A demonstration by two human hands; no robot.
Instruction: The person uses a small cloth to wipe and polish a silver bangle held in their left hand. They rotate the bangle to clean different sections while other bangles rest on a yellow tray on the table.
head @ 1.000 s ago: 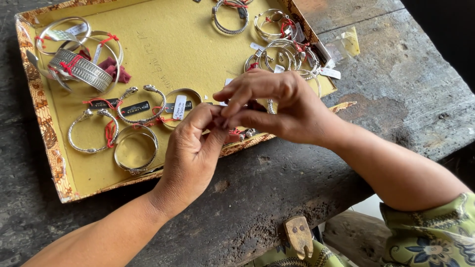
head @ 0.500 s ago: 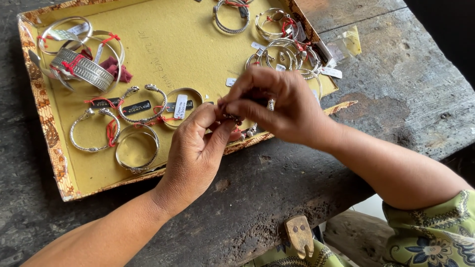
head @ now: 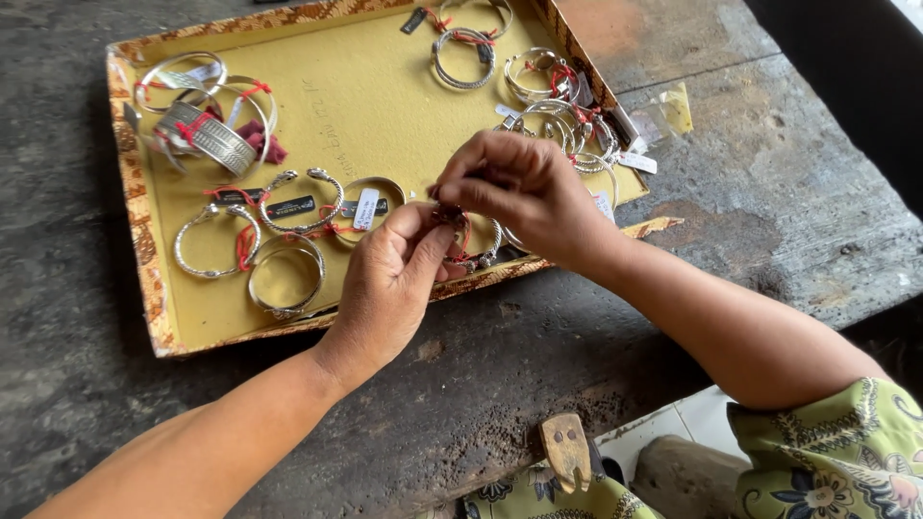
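Pinching a silver bangle (head: 478, 248) at frame centre, above the tray's (head: 144, 279) lower edge: left hand (head: 389, 284) steadying it, right hand (head: 524, 187) fingertips pressed on its red thread (head: 454, 213). Apparently tying on a tag; next calling for a snug, careful pull.

I see small tags on the yellow tray (head: 385, 86). A white oblong tag (head: 365, 208) lies near the tray's middle, with two black oblong tags (head: 289, 206) just left of it. Another black tag (head: 414, 20) sits at the top edge. White tags (head: 636, 161) cluster at the right rim. A clear plastic bag (head: 668, 111) lies on the counter (head: 769, 192) just beside it.
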